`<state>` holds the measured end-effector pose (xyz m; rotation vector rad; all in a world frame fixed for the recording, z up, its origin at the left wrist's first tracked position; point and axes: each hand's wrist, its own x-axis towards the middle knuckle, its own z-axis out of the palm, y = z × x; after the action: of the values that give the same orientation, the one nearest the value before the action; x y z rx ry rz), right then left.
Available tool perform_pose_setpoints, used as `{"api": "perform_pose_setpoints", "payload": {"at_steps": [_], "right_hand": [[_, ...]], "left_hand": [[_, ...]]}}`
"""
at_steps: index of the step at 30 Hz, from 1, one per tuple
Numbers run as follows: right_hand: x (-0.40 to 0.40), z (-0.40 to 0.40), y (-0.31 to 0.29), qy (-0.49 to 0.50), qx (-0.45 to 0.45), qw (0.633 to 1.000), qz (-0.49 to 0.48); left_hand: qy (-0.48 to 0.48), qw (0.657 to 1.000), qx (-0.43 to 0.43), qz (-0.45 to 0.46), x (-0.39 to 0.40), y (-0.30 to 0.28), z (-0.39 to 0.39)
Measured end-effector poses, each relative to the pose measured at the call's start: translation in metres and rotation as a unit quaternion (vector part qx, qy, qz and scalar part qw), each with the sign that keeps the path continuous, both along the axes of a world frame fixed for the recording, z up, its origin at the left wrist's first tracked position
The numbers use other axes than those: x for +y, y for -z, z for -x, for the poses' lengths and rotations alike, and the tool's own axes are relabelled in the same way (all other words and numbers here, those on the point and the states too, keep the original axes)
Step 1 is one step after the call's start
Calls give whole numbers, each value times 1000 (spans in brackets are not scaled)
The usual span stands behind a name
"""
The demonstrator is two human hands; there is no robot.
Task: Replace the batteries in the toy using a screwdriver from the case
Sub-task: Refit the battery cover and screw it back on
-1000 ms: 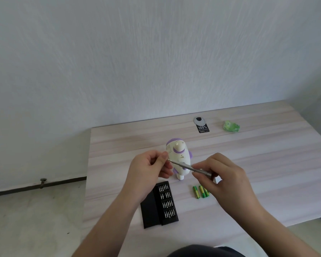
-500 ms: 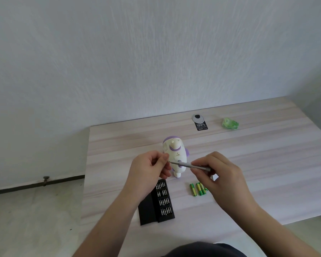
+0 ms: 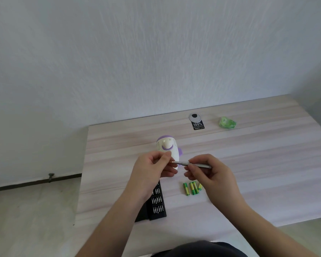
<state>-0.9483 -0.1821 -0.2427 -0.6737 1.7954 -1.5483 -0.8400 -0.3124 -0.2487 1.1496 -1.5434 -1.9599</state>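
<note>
A white and purple toy (image 3: 168, 148) stands upright on the wooden table (image 3: 248, 164), just behind my hands. My right hand (image 3: 209, 175) grips a slim silver screwdriver (image 3: 193, 164) that lies level and points left. My left hand (image 3: 152, 169) pinches the screwdriver's tip between thumb and fingers; the bit there is too small to make out. The open black screwdriver case (image 3: 157, 203) with rows of bits lies below my left wrist, partly hidden by it. Several green and yellow batteries (image 3: 192, 188) lie on the table under my right hand.
A black and silver tag (image 3: 196, 122) and a crumpled green wrapper (image 3: 227, 122) lie near the table's far edge by the white wall. The table's left edge drops to a grey floor. Bare tabletop stretches to the right.
The camera has tilted, so the table sits a little lower in view. Both hands stay on the screwdriver, which has turned more level; the left fingers remain at its tip.
</note>
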Motion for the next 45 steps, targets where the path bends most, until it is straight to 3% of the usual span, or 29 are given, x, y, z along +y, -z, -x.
{"api": "perform_pose_setpoints", "payload": {"at_steps": [6,9,12,15,19,21,24,26,29,32,34,38,45], "right_hand": [[5,16,7,26,-53,998,15],[7,24,10,37,-88,995,24],[8,32,15,44,-105,993,28],[8,40,24,54,-111,992,22],[4,50,40,64,-134,989,15],[2,54,47,64,-144,988,10],[-3,58,57,63,-154,986,4],[-6,60,63,62,-162,985,4],[-12,64,70,57,-164,985,7],[-17,68,77,56,-165,985,3],[-20,72,82,64,-178,982,1],[-27,79,90,75,-175,982,-14],[-36,86,112,53,-65,990,-117]], "left_hand": [[-77,996,36,-25,-2,5,11],[-100,992,-12,73,-17,26,16],[-37,969,-97,223,-39,54,22],[111,923,-162,330,-62,78,30],[319,794,-249,455,-99,108,39],[367,750,-275,477,-111,116,44],[385,715,-280,512,-120,124,54],[396,725,-276,491,-121,126,61],[384,775,-238,441,-117,125,68],[348,814,-196,422,-110,130,67],[326,822,-202,422,-106,132,67],[235,874,-202,374,-92,134,68],[215,891,-176,358,-93,162,62]]}}
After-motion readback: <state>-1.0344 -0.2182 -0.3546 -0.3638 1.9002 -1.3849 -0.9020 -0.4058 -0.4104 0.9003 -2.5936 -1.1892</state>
